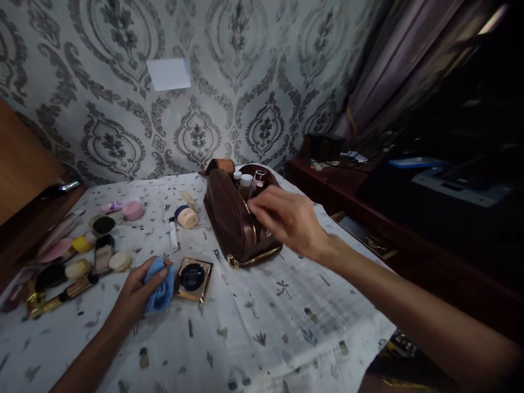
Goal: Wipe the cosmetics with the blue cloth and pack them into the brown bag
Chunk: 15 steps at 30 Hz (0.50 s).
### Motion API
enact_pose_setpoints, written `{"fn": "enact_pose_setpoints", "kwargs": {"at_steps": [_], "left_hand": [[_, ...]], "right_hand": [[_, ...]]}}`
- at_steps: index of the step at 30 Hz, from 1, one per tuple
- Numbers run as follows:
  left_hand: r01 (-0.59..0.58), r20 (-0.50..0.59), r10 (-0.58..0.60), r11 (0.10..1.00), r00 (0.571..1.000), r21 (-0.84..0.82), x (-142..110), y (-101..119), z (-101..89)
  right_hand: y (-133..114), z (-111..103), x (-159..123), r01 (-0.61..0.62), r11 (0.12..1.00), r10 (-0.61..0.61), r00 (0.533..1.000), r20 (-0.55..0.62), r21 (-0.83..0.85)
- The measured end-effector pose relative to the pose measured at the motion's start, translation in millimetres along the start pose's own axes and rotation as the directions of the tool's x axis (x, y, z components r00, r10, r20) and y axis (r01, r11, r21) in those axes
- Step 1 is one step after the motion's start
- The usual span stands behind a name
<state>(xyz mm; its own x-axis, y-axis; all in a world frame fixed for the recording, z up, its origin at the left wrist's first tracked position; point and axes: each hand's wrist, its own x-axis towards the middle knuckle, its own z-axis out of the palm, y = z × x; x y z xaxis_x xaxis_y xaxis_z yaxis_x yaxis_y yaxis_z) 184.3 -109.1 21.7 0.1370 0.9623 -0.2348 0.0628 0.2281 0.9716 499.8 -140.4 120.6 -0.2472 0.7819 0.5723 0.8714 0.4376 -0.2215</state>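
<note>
Brown zip bag [229, 213]: open, on white patterned sheet [270, 333]; white-capped bottles [245, 184] inside | right hand [289, 218]: fingers curled together at the bag's opening; cannot tell whether they grip anything | left hand [137, 285]: closed round blue cloth [161, 289], just beside gold-edged compact [194, 279] | far left: loose cosmetics [104, 255]; behind: patterned wall [229, 109]

Two hands [141, 281] [290, 219], one brown bag [229, 210], one blue cloth [160, 292] (one square compact [193, 278]).

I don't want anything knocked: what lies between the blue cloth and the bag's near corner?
The head view shows a gold compact there, flat on the sheet, between the blue cloth in the left hand and the bag.
</note>
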Motion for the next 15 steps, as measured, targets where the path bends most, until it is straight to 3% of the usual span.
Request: {"fn": "enact_pose_setpoints", "kwargs": {"at_steps": [2,4,6,9,11,12,13,15], "left_hand": [[-0.069,-0.003,0.07,0.991,0.998,0.115,-2.2,3.5,2.0],[-0.121,-0.003,0.124,0.971,0.992,0.204,-3.8,4.5,3.1],[-0.146,-0.001,0.151,0.956,0.988,0.254,-3.7,2.5,2.6],[-0.178,0.017,0.181,0.942,0.983,0.286,0.7,-4.9,-1.2],[-0.188,0.048,0.182,0.936,0.982,0.299,4.9,-11.3,-4.8],[-0.183,0.058,0.173,0.935,0.983,0.303,7.0,-14.5,-6.7],[-0.172,0.061,0.161,0.937,0.985,0.304,8.7,-17.4,-8.4],[-0.145,0.043,0.138,0.946,0.989,0.289,11.0,-21.9,-11.1]], "right_hand": [[-14.2,6.1,-21.2,0.152,0.986,-0.154,0.988,0.032,0.064],[-19.6,10.6,-35.4,0.268,0.962,-0.267,0.964,-0.017,0.055],[-14.4,10.8,-38.3,0.238,0.97,-0.233,0.966,-0.109,0.039],[6.3,1.0,-21.8,0.02,1.0,-0.017,0.987,-0.161,0.018],[20.2,-7.5,-2.7,-0.09,0.994,0.088,0.995,-0.035,-0.065],[25.5,-10.4,7.4,-0.103,0.986,0.116,0.989,0.092,-0.129],[29.4,-11.9,17.2,-0.088,0.977,0.133,0.962,0.238,-0.193],[33.6,-9.7,34.6,0.007,0.957,0.148,0.846,0.512,-0.289]]}}
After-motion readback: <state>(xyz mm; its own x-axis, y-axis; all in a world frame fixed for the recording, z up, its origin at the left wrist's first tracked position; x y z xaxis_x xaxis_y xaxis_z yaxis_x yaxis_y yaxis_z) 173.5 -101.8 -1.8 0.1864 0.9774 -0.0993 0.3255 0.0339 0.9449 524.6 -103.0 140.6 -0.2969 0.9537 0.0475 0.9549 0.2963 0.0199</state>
